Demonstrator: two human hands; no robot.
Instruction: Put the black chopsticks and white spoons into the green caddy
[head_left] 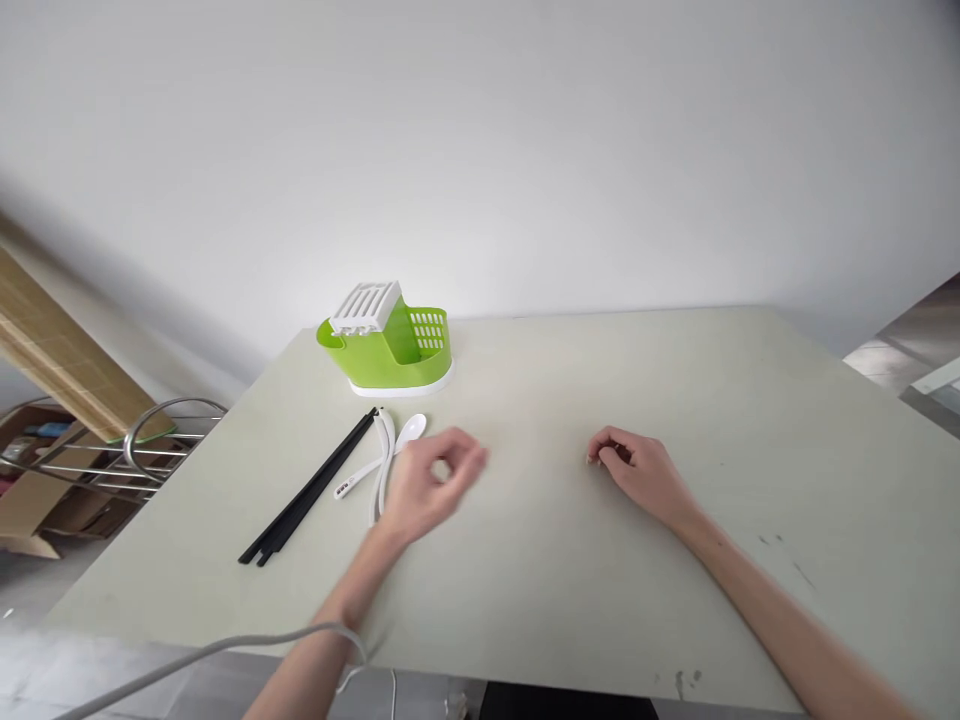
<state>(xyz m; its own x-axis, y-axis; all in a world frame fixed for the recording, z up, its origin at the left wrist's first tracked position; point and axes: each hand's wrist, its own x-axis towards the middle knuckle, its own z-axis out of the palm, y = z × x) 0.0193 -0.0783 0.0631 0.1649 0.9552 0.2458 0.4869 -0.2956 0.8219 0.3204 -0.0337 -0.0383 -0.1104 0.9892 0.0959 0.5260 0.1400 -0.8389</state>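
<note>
My left hand [435, 482] hovers over the table just right of some white utensils, slightly blurred, its fingers curled toward the thumb with nothing seen in them. My right hand [632, 466] rests on the table with fingers curled in, and nothing shows in it either. Partly behind my left hand lie a white spoon [412, 430] and curved white utensils [384, 440] crossing its handle. Left of these, several black chopsticks [315, 487] lie in a slanting bundle. Behind them stands a green cutlery holder [375, 368] with a white slotted top [366, 306] and white base.
The pale table [540, 590] reaches back to a white wall [525, 150]. A grey cable [247, 640] runs across my left forearm near the front edge. On the left stand a metal rack [161, 450], a long cardboard piece [67, 350] and an opened box [45, 500].
</note>
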